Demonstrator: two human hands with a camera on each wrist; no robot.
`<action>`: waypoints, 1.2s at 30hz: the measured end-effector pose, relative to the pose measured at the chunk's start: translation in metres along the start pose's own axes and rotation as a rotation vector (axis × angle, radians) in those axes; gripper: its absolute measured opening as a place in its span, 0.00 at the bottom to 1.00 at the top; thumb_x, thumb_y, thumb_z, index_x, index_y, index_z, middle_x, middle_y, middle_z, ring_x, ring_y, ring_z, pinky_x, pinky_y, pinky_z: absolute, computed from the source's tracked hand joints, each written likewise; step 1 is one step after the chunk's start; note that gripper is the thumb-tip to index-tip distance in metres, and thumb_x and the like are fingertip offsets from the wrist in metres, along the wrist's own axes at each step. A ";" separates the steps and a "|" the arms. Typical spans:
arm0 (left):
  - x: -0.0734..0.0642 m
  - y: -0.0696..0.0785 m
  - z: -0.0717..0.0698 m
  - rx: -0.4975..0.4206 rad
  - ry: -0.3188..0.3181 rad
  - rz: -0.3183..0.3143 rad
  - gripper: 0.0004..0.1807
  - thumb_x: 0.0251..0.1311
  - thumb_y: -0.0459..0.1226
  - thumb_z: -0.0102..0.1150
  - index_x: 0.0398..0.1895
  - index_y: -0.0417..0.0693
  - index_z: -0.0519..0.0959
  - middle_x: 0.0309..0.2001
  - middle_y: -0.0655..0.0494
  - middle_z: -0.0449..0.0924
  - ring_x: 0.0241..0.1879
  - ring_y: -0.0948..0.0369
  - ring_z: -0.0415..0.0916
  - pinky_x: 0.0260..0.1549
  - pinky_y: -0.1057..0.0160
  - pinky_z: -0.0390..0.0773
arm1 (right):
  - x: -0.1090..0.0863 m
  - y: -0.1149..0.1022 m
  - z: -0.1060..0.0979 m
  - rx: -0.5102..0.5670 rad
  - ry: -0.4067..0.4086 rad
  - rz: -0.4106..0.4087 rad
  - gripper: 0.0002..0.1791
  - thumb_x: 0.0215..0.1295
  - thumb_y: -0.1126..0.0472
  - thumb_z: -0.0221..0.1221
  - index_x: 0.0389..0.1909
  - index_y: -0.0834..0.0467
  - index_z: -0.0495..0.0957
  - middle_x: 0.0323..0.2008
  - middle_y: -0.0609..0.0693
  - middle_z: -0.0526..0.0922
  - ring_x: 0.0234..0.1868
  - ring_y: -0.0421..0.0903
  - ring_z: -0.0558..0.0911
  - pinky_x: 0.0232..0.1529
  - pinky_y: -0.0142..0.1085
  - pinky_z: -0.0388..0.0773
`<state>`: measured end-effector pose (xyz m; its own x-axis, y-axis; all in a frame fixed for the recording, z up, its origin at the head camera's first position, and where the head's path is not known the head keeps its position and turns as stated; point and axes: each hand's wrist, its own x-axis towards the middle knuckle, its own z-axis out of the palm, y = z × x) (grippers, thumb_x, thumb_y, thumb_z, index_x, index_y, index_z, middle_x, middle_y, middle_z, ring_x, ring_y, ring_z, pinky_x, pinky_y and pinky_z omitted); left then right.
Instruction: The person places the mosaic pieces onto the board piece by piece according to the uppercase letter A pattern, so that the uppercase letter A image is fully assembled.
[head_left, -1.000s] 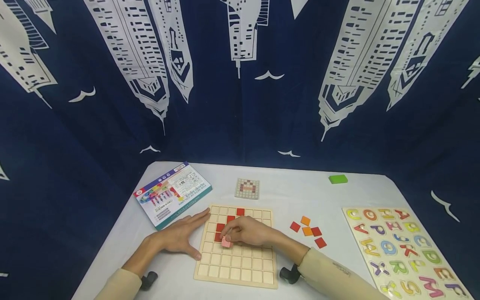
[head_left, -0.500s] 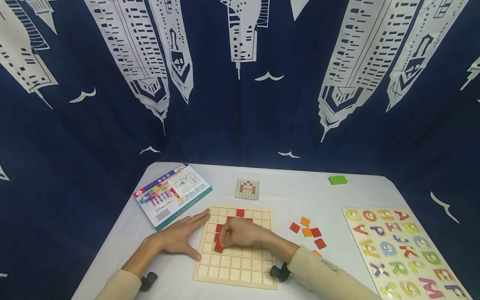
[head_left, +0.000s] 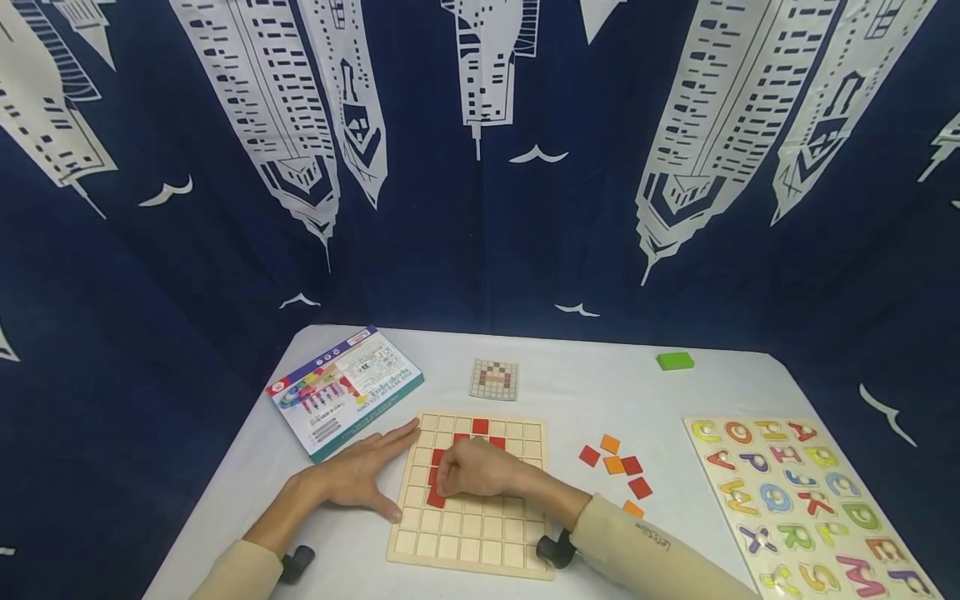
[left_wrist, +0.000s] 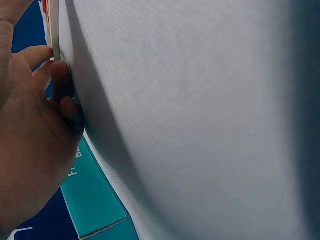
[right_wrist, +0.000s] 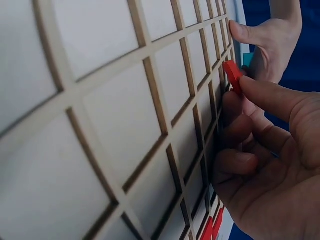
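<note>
From the head view, a person in beige sleeves (head_left: 660, 546) works over a square wooden grid board (head_left: 472, 567) on a white table (head_left: 570, 387). The left hand (head_left: 352, 473) lies flat with fingers spread, fingertips at the board's upper left corner and thumb at its left edge, gripping nothing. The right hand (head_left: 480, 468) is bent over the grid, a red tile (head_left: 436, 497) showing beside its fingers, below a slanting line of other red tiles (head_left: 438, 457). To the right lie six loose tiles (head_left: 632, 465), three red and three orange, near a board of colorful letters (head_left: 756, 444). Beyond the grid are a small pattern card (head_left: 494, 379), a printed box (head_left: 345, 392) at left and a green block (head_left: 676, 361) at right, before a navy curtain (head_left: 480, 225) printed with white buildings and birds. From the left wrist, the left hand's fingers reach the wooden board's edge, the box's teal side below them. From the right wrist, thumb and forefinger pinch the red tile, tilted at the grid's far side near the left hand; whether it is fully seated in a square cannot be told.
</note>
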<state>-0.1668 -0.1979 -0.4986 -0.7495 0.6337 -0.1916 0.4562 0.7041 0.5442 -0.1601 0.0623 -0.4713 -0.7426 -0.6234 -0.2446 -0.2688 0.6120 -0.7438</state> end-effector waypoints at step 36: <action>0.000 0.002 -0.001 0.011 0.001 -0.006 0.71 0.34 0.69 0.74 0.82 0.56 0.50 0.82 0.63 0.39 0.78 0.46 0.47 0.73 0.39 0.56 | 0.004 0.001 0.006 -0.118 0.019 0.002 0.09 0.59 0.58 0.70 0.26 0.46 0.79 0.19 0.40 0.79 0.21 0.35 0.74 0.24 0.28 0.72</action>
<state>-0.1661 -0.1972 -0.4971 -0.7528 0.6290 -0.1944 0.4565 0.7115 0.5343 -0.1594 0.0576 -0.4772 -0.7547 -0.6131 -0.2335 -0.3364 0.6672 -0.6645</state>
